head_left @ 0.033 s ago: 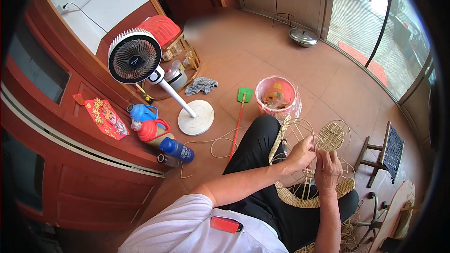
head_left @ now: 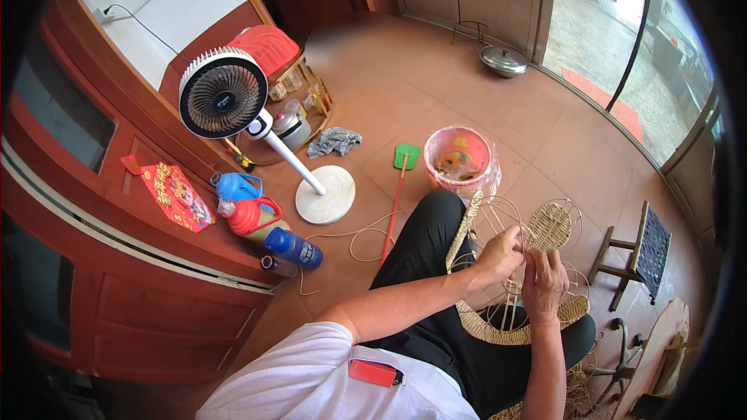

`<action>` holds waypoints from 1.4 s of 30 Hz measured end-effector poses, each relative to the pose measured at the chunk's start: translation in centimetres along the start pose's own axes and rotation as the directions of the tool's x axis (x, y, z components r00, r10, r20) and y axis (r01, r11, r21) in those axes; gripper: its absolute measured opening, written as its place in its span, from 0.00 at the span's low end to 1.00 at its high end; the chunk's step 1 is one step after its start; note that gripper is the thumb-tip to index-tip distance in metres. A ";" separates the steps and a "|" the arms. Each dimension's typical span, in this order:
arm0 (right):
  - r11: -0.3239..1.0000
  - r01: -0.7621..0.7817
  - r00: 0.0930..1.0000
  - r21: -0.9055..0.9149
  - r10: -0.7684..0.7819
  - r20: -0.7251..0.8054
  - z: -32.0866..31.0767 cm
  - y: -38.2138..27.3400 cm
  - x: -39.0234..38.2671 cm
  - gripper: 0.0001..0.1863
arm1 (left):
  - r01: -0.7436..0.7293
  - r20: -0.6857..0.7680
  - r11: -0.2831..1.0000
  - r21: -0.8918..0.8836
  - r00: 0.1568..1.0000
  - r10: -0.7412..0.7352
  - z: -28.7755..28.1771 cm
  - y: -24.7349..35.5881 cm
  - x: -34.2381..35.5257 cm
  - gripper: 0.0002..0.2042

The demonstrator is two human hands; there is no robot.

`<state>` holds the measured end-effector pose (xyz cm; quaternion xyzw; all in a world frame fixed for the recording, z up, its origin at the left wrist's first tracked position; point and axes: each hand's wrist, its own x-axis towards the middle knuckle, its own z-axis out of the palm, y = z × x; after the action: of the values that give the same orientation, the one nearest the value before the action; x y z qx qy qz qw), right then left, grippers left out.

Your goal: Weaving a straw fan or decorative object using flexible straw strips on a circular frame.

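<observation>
A wire frame partly wrapped in pale straw cord (head_left: 517, 336) rests across my lap, with a curved woven band along its near side. At its far end is a round woven disc (head_left: 549, 226) inside a wire ring. My left hand (head_left: 500, 254) is closed, its fingertips pinching the frame just below the disc's left side. Beside it, my right hand (head_left: 545, 284) is closed on the frame at the disc's lower edge. The fingers hide the exact strand between them.
A pink bucket (head_left: 462, 159) lined with plastic stands ahead, beside a green-headed fly swatter (head_left: 406, 157). Left are a white fan (head_left: 325, 195), vacuum flasks (head_left: 250, 216) and a blue bottle (head_left: 293, 249). A stool (head_left: 650, 253) stands right; loose straw (head_left: 576, 393) lies beside my leg.
</observation>
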<state>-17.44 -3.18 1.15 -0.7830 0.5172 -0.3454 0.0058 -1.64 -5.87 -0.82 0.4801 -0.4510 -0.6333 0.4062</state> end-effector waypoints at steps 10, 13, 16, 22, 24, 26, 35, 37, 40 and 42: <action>1.000 -0.005 1.000 0.010 0.005 0.025 -0.2 0.9 -0.7 0.09 | -0.253 -0.010 0.685 0.684 0.935 0.355 0.3 -1.4 -1.4 0.16; 1.000 -0.007 1.000 -0.020 0.007 0.026 0.1 2.1 -1.3 0.10 | -0.182 0.051 0.615 0.767 0.973 0.225 0.9 0.0 -2.3 0.15; 1.000 -0.002 1.000 -0.018 0.003 0.029 0.5 0.6 0.1 0.10 | -0.225 0.031 0.476 0.850 0.924 0.381 0.2 -0.1 -2.4 0.11; 0.999 0.030 0.999 -0.033 -0.031 -0.031 1.0 1.2 0.5 0.10 | -0.404 0.168 0.204 0.892 0.713 0.680 -0.7 -0.5 -2.2 0.06; 0.999 0.029 0.999 -0.035 -0.030 -0.035 0.9 1.4 0.3 0.10 | -0.430 0.187 0.195 0.881 0.698 0.692 -0.9 -0.6 -2.2 0.07; 0.999 0.045 0.998 -0.024 -0.046 -0.046 0.9 1.3 0.1 0.09 | -0.458 0.194 0.199 0.866 0.675 0.712 -0.9 -0.4 -2.7 0.06; 0.998 0.056 0.997 0.002 -0.055 -0.045 0.5 1.7 0.0 0.06 | -0.138 0.210 0.967 0.215 0.973 0.092 -4.6 3.8 -8.0 0.12; 0.998 0.056 0.997 0.007 -0.055 -0.051 0.3 1.3 0.2 0.06 | -0.111 0.200 0.979 0.168 0.977 0.077 -7.3 6.2 -10.1 0.11; 0.995 0.091 0.994 -0.036 -0.093 -0.050 0.0 1.3 0.2 0.06 | -0.122 0.176 0.915 0.384 0.983 0.058 -9.7 10.6 -12.0 0.10; 0.996 0.092 0.994 -0.012 -0.092 -0.059 0.5 1.4 0.1 0.06 | -0.099 0.195 0.861 0.499 0.981 0.000 -11.2 12.0 -12.5 0.10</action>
<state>-18.23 -4.07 0.31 -0.7954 0.4822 -0.3661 -0.0294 12.84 0.76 12.27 0.4959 -0.6499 -0.5245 0.2379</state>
